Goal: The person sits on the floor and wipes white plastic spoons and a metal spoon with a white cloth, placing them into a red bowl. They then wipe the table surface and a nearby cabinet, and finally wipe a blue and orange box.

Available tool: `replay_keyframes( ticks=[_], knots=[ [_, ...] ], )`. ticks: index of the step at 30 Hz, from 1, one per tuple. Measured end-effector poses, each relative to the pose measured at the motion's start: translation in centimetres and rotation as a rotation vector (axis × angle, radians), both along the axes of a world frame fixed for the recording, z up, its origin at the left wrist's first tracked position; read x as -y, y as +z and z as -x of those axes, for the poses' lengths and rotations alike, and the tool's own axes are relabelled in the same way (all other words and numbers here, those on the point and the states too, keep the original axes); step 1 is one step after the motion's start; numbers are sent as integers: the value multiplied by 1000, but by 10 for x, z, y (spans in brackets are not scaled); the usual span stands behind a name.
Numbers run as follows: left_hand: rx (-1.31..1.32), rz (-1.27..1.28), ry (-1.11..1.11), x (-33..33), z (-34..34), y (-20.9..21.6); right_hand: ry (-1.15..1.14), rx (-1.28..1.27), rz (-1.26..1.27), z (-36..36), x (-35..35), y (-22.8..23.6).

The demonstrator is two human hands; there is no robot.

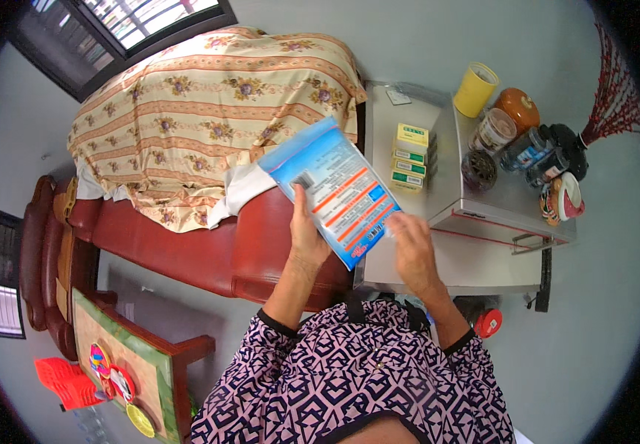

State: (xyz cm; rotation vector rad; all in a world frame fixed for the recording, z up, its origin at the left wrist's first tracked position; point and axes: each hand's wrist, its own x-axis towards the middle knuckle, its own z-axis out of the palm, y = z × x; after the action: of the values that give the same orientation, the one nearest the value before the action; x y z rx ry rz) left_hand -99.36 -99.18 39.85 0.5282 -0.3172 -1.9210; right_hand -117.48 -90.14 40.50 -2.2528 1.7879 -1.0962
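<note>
My left hand grips a flat blue-and-white plastic packet by its lower left edge, thumb on top. The packet is tilted, with orange stripes across its face and a clear strip along its upper end. Beside its right edge, my right hand has its fingers drawn together. Something small and whitish shows at those fingertips, blurred and too small to name. To the right of the packet, a row of small yellow-and-green boxes stands on a pale counter.
On the cabinet at right stand a yellow container, jars, bottles and a figurine. A red leather sofa under a floral cloth lies ahead and left. A low table holds small colourful dishes; red plastic stools are beyond it.
</note>
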Motion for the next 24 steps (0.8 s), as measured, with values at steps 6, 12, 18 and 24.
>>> replay_keyframes(
  ticks=[6, 12, 18, 24],
  knots=[
    [16, -92, 8, -3, 14, 12, 36, 174, 44, -14, -11, 23],
    [-25, -181, -17, -4, 20, 14, 158, -114, 216, -30, -7, 21],
    [96, 7, -93, -11, 8, 47, 86, 131, 272, -12, 10, 15],
    [951, 597, 374, 12, -22, -7, 41, 1033, -293, 21, -1, 25]
  ],
)
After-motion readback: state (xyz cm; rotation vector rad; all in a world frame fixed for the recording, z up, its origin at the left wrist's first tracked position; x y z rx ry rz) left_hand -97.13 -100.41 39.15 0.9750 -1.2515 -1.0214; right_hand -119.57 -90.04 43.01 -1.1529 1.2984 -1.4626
